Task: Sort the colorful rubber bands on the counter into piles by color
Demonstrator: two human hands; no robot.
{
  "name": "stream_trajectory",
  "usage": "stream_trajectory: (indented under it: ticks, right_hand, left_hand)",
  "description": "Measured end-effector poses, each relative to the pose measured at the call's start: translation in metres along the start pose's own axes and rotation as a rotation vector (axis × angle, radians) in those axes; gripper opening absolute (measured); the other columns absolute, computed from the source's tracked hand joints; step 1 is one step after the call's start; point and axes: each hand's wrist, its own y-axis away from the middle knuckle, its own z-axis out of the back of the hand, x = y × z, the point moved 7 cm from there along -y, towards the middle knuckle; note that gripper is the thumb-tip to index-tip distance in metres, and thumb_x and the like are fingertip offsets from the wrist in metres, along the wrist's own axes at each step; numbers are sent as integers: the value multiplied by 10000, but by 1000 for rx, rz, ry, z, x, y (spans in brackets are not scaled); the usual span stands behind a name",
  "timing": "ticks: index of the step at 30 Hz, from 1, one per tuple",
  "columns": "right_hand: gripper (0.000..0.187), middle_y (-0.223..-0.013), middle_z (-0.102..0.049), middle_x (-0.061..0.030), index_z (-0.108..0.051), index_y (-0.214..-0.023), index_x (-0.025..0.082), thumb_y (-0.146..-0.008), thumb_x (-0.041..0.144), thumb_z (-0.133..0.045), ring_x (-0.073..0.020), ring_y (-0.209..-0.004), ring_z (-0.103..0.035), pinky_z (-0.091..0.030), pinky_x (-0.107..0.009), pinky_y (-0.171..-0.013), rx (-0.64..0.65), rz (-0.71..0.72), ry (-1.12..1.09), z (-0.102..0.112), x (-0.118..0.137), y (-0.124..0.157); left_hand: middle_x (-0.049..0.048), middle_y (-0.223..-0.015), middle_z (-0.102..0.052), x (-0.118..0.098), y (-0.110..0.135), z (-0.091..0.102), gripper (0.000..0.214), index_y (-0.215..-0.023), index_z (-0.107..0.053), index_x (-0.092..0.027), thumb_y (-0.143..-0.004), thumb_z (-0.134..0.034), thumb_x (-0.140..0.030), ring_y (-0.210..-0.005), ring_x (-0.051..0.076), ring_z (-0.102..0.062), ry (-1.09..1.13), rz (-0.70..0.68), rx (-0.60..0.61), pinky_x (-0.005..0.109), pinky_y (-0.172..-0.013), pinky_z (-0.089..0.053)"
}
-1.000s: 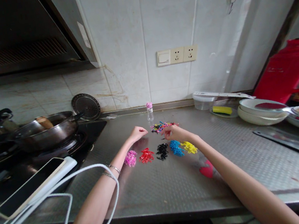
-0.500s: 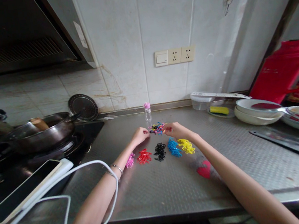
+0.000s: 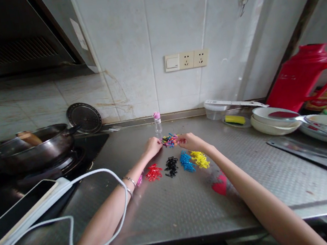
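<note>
A mixed pile of small, thin coloured pieces (image 3: pixel 170 140) lies towards the back of the steel counter. At its left edge my left hand (image 3: pixel 154 145) has its fingertips pinched together. My right hand (image 3: pixel 189 141) pinches at the pile's right edge; what either hand holds is too small to make out. Nearer me, sorted by colour, lie red pieces (image 3: pixel 153 172), black pieces (image 3: pixel 171 166), blue pieces (image 3: pixel 187 161) and yellow pieces (image 3: pixel 200 159). Pink pieces (image 3: pixel 139 180) are mostly hidden behind my left wrist.
Behind the pile stands a small clear bottle with a pink cap (image 3: pixel 157 120). A clear bag with red print (image 3: pixel 220 185) lies by my right forearm. To the right are a knife (image 3: pixel 310 158), bowls (image 3: pixel 274 122) and a red thermos (image 3: pixel 304 77). A white cable (image 3: pixel 109 171) loops over my left arm.
The view has shifted slightly to the right. Both hands stay at the mixed pile's edges, with the left forearm now covering more of the pink pieces.
</note>
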Motion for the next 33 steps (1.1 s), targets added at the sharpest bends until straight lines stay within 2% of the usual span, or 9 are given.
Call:
stream_trajectory:
  ticks: [6,12,19,24,29,33]
  right_hand:
    - [233,-796,-654,-33,-659,-897,198,-728,219,-500,-119,-679,-560,-387,-185,-608,2,5,14,0,-1,1]
    - [250,-789,-654,-28,-655,-913,211,-725,217,-490,-122,-677,-561,-382,-181,-601,8,-16,32,2,-1,2]
    - [263,-813,-662,-20,-656,-910,221,-713,190,-486,-124,-702,-566,-382,-176,-621,-7,-27,49,0,-7,1]
    - [258,-773,-658,-20,-662,-901,216,-718,199,-481,-117,-657,-555,-374,-177,-596,-18,-40,49,-2,-11,0]
    - [238,-754,-653,-18,-665,-875,213,-723,228,-482,-118,-655,-552,-391,-187,-618,-6,-7,12,-5,-1,-1]
    - [241,-757,-653,-20,-664,-889,212,-725,234,-489,-118,-662,-555,-390,-188,-619,-10,1,13,-5,1,-1]
  left_hand:
    - [108,-693,-668,1,-1,0,177,-663,-698,-133,-683,-530,-184,-605,153,-559,2,12,-16,248,-607,-384]
    - [115,-751,-679,5,-4,-1,187,-690,-700,-125,-690,-516,-160,-652,157,-581,46,-46,-44,250,-645,-403]
    - [76,-713,-677,19,-1,7,154,-698,-691,-120,-659,-546,-156,-640,145,-590,188,-7,-58,241,-644,-428]
    - [85,-722,-677,16,0,15,158,-705,-687,-104,-654,-565,-190,-678,159,-602,332,-51,-61,241,-649,-440]
    - [83,-724,-676,-2,7,17,214,-752,-686,-89,-652,-596,-255,-662,154,-591,466,-130,32,238,-620,-434]
    - [62,-705,-673,-23,25,10,189,-726,-690,-101,-647,-600,-247,-658,145,-583,453,-204,217,232,-631,-429]
